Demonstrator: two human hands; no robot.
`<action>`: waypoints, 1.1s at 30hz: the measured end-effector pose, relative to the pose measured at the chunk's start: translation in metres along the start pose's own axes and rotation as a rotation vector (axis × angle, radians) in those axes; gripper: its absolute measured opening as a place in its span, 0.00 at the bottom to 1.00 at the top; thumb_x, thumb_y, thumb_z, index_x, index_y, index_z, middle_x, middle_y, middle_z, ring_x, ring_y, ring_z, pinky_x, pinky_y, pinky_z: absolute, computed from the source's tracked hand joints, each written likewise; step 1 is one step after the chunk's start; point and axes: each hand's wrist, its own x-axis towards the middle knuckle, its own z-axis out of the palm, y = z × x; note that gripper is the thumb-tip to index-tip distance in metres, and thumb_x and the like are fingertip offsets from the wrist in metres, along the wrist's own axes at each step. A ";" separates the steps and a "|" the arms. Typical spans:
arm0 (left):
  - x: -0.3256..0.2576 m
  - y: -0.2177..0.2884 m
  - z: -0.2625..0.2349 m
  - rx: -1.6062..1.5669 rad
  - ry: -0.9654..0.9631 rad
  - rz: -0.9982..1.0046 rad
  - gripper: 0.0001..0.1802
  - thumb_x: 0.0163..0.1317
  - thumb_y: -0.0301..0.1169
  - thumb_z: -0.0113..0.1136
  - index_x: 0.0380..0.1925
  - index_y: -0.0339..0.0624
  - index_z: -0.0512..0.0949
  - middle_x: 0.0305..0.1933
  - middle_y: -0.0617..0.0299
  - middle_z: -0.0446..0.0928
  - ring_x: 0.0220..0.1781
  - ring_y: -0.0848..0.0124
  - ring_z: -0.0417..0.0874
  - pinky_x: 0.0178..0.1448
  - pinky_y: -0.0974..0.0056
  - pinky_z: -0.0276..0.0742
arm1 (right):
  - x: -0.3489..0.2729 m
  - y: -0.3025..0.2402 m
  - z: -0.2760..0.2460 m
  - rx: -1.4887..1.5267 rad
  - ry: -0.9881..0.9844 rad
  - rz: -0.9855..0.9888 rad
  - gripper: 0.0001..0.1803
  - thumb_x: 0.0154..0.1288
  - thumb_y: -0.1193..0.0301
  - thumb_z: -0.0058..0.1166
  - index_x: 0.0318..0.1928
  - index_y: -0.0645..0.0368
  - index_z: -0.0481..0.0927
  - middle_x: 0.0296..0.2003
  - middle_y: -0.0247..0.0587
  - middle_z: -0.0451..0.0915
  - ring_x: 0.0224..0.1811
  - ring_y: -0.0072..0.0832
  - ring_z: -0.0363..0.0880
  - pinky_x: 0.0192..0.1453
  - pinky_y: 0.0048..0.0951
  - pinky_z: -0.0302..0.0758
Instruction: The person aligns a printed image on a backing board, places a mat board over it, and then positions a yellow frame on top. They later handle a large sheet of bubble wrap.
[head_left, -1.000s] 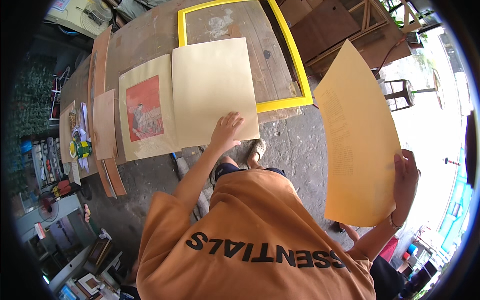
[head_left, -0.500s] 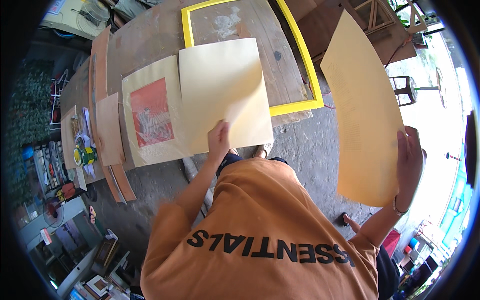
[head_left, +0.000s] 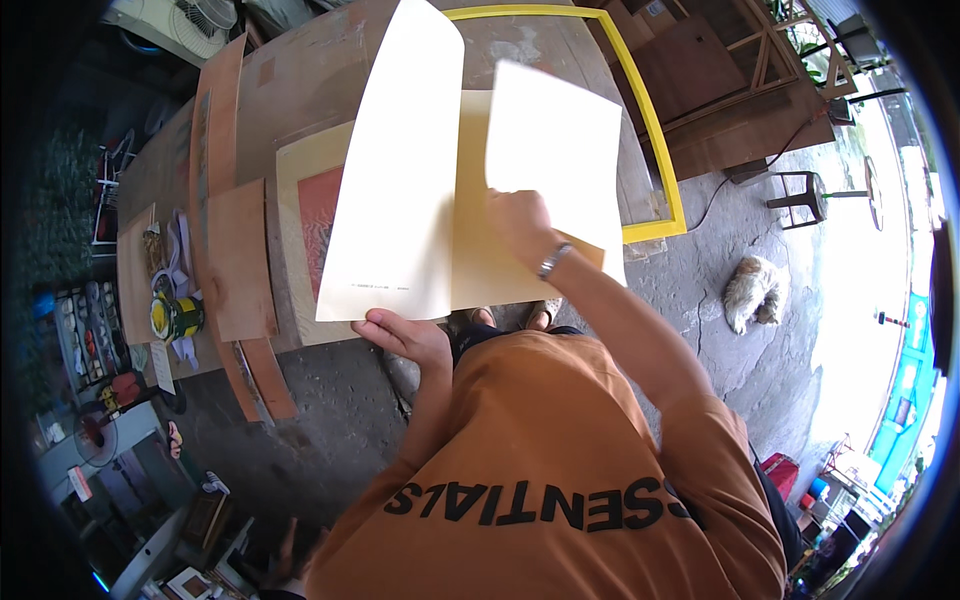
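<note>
White sheets (head_left: 395,170) in both hands (head_left: 522,225), over tbl (head_left: 300,90).

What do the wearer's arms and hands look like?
Left hand: ungloved, nothing visible on the wrist. Right hand: ungloved, silvery band around the wrist; bracelet or watch unclear. Loose, short orange-brown sleeves; forearms bare.

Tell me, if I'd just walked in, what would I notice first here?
Probably the tall pale sheet standing up mid-picture, with the left hand at its lower edge, and the bright sheet to its right, where the right hand is. Next comes the yellow frame at the table's right end, and the red picture, partly hidden, left of the sheets. Then the furry animal on the floor at right.
</note>
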 end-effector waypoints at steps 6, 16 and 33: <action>0.009 -0.072 -0.054 0.100 0.071 0.144 0.27 0.80 0.35 0.37 0.73 0.35 0.50 0.73 0.50 0.58 0.67 0.69 0.64 0.71 0.63 0.63 | 0.004 -0.055 0.035 0.461 0.014 0.140 0.14 0.70 0.60 0.53 0.41 0.60 0.77 0.36 0.49 0.85 0.40 0.41 0.86 0.42 0.39 0.81; 0.046 -0.081 -0.079 0.763 -0.207 0.885 0.27 0.78 0.23 0.38 0.72 0.27 0.49 0.79 0.46 0.46 0.75 0.63 0.60 0.73 0.65 0.65 | -0.169 0.113 0.191 0.639 0.208 1.032 0.37 0.57 0.52 0.67 0.56 0.66 0.70 0.42 0.53 0.82 0.43 0.49 0.82 0.51 0.41 0.78; 0.061 -0.052 -0.077 0.159 -0.124 0.099 0.28 0.81 0.36 0.35 0.74 0.33 0.47 0.75 0.52 0.54 0.65 0.71 0.66 0.73 0.65 0.58 | -0.168 0.071 0.167 1.435 0.221 1.034 0.16 0.67 0.67 0.60 0.48 0.64 0.76 0.34 0.40 0.83 0.34 0.24 0.81 0.30 0.27 0.77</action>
